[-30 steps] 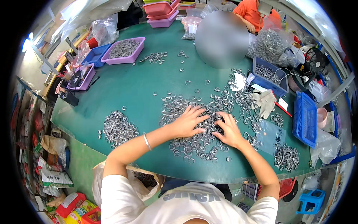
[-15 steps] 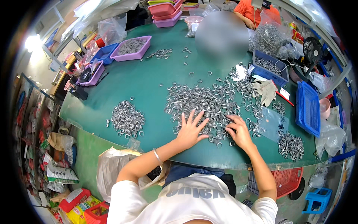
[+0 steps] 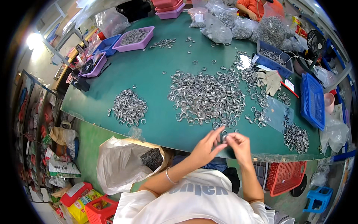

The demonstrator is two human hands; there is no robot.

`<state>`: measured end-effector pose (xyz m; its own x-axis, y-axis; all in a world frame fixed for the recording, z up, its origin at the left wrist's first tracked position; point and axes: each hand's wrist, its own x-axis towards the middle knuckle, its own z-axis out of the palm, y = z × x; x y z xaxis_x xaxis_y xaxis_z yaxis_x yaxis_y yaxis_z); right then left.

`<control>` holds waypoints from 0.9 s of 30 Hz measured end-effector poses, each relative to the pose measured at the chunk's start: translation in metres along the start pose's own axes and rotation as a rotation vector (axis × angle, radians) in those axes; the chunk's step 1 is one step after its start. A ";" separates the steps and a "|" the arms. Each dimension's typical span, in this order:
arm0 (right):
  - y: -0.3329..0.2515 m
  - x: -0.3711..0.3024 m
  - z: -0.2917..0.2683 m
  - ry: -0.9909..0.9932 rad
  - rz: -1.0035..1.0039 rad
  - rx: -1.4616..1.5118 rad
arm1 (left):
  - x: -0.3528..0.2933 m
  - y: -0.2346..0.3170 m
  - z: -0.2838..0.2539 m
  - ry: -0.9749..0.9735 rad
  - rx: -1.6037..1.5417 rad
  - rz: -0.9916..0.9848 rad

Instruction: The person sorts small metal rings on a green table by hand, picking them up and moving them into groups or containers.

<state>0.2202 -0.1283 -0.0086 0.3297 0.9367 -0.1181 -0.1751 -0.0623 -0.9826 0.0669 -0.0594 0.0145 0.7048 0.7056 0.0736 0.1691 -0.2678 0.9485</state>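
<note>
A broad pile of grey metal rings [image 3: 207,95] covers the middle of the green table. At its near edge, my right hand [image 3: 240,147] pinches one metal ring [image 3: 224,137] between thumb and fingertips. Close beside that ring is my left hand [image 3: 204,149], its fingers stretched out and its thumb apart; whether a fingertip touches the ring I cannot tell. A smaller ring heap [image 3: 129,107] lies to the left, and another ring heap [image 3: 295,138] lies at the right near the table edge.
An open sack [image 3: 115,164] with dark pieces inside stands below the near edge. Blue baskets [image 3: 313,102], a glove [image 3: 271,81] and a red pen [image 3: 289,90] lie right. Filled clear bags [image 3: 217,31] and a pink tray [image 3: 147,40] sit farther back. Someone in orange [image 3: 257,7] is opposite.
Both hands have drawn back from the pile toward the near edge and come together. The right hand now holds a ring. The view has shifted slightly, and the sack's mouth shows more.
</note>
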 end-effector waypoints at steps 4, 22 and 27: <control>-0.004 -0.012 0.009 -0.148 0.020 -0.166 | -0.013 -0.030 0.002 0.023 -0.439 -0.146; -0.003 0.068 -0.043 0.247 -0.236 -0.261 | -0.013 -0.052 -0.009 -0.062 -1.277 -0.323; 0.000 0.013 -0.009 -0.018 0.127 0.260 | -0.011 -0.047 -0.006 -0.099 -1.347 -0.467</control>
<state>0.2326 -0.1193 -0.0119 0.2741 0.9331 -0.2327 -0.4467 -0.0907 -0.8901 0.0470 -0.0508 -0.0286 0.8214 0.4915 -0.2895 -0.3378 0.8281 0.4475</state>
